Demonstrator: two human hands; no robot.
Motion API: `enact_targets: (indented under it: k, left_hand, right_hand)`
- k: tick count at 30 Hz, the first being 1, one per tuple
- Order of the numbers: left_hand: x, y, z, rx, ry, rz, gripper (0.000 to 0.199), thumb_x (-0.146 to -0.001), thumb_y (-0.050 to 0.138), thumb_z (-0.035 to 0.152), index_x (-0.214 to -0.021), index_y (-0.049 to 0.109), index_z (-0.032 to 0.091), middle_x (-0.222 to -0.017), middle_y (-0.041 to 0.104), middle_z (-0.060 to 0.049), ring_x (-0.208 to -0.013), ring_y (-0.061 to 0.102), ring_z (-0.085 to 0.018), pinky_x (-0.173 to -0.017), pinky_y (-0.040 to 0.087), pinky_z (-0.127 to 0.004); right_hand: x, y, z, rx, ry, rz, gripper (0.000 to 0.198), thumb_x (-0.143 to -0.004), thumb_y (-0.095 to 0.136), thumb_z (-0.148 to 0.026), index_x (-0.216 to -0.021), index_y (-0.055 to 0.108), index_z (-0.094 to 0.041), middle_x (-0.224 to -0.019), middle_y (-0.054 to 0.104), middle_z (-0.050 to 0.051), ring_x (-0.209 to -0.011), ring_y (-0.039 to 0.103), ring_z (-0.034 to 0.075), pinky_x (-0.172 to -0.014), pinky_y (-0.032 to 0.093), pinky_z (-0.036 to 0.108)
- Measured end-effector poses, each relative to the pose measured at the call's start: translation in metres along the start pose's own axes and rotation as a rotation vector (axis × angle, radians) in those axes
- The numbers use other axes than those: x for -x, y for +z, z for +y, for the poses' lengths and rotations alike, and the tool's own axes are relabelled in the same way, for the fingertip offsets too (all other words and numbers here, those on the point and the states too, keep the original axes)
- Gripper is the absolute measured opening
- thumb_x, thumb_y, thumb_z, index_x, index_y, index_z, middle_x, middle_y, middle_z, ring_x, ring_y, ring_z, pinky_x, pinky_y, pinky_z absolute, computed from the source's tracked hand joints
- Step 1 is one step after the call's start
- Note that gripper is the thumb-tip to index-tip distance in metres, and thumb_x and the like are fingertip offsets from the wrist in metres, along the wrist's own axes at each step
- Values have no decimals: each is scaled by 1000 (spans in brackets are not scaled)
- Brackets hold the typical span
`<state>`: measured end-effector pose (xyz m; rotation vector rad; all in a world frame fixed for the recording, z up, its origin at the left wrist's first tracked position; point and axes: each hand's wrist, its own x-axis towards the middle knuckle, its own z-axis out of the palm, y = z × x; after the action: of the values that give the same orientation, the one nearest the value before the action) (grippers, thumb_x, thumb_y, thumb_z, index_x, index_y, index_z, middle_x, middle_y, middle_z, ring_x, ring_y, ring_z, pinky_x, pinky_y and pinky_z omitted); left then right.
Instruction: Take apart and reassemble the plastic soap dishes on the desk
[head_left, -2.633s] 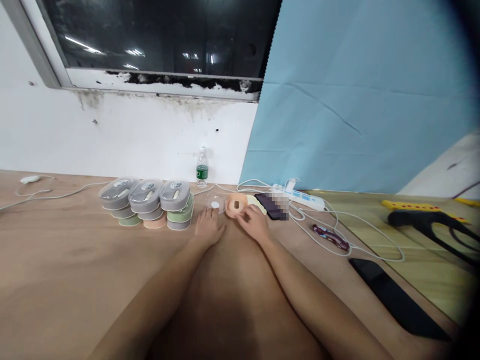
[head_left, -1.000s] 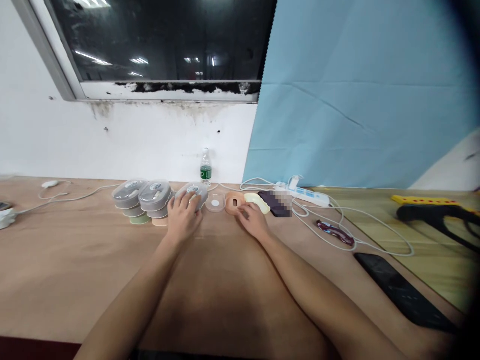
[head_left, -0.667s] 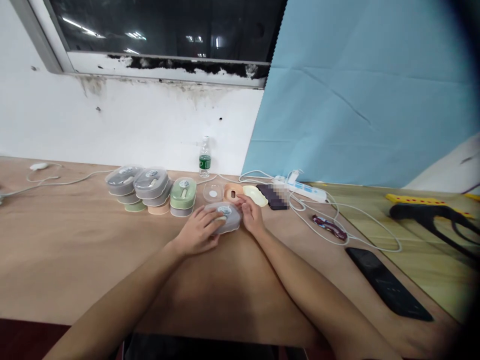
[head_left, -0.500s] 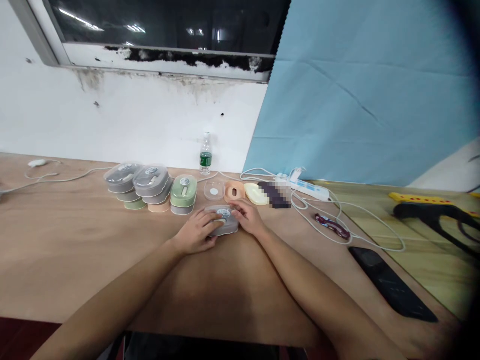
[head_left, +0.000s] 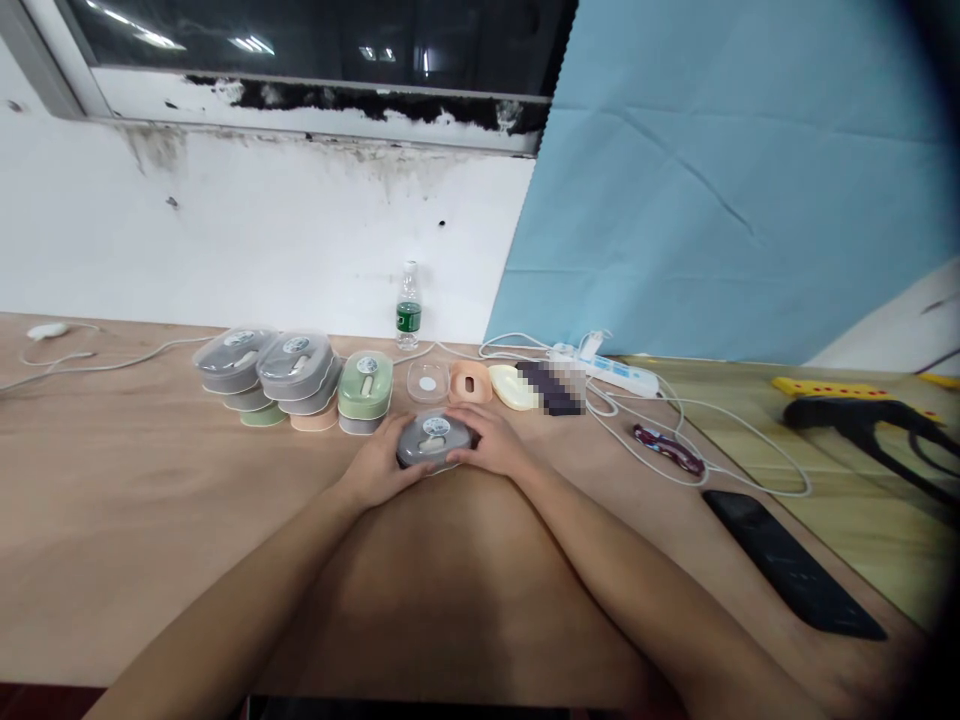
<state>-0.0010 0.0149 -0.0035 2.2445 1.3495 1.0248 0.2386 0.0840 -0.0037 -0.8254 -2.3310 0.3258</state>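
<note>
Bottle label [head_left: 409, 318], round box stickers [head_left: 436, 427]: lettering illegible.

Grey box [head_left: 433, 438] between both grips [head_left: 379, 464] [head_left: 493, 443]

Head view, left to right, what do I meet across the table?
White oblong cable end, stack of grey and green oval boxes, stack of grey and peach oval boxes, green oval box, dark-grey oval box between left hand and right hand, maroon patterned packet, black flat rectangular slab.
</note>
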Motion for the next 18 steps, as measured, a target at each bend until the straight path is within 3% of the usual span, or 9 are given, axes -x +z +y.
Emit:
enact_targets:
  k: [3,7,10,13,18]
  left_hand:
    - [-1,0,1,42,-25,42,67,-78,64,47,-133,40,16,-128,54,-14,-115,54,-26,-98,46,-42]
    - [-3,1,1,72,21,113,36,-89,51,38,-119,54,17,-115,62,-11,-107,58,-22,-93,47,-39]
    - [-5,1,0,113,-57,196,28,-92,45,36,-104,62,18,-98,68,-8,-91,62,-20,-82,50,-35]
    - [-7,0,-3,158,-175,312,30,-91,47,40,-96,65,17,-87,70,-6,-77,63,-18,-72,50,-31]
    - [-9,0,-6,248,-224,503,31,-89,50,42,-89,66,16,-75,68,-2,-64,61,-14,-64,49,-25]
  right_hand:
    - [2,3,5,-81,52,58,63,-74,60,-67,-119,61,-23,-116,65,10,-102,62,26,-89,49,39]
    - [6,6,11,-205,157,155,68,-80,38,-75,-113,62,-20,-98,70,9,-84,67,23,-73,53,34]
    - [8,6,11,-173,156,210,64,-86,35,-69,-122,57,-20,-98,70,8,-78,67,21,-68,54,32]
    - [7,2,8,-30,84,243,51,-92,43,-52,-133,48,-22,-111,68,10,-89,67,22,-78,55,36]
    - [5,-3,6,191,-117,116,36,-90,48,-26,-125,59,-30,-119,65,5,-109,61,21,-94,51,39]
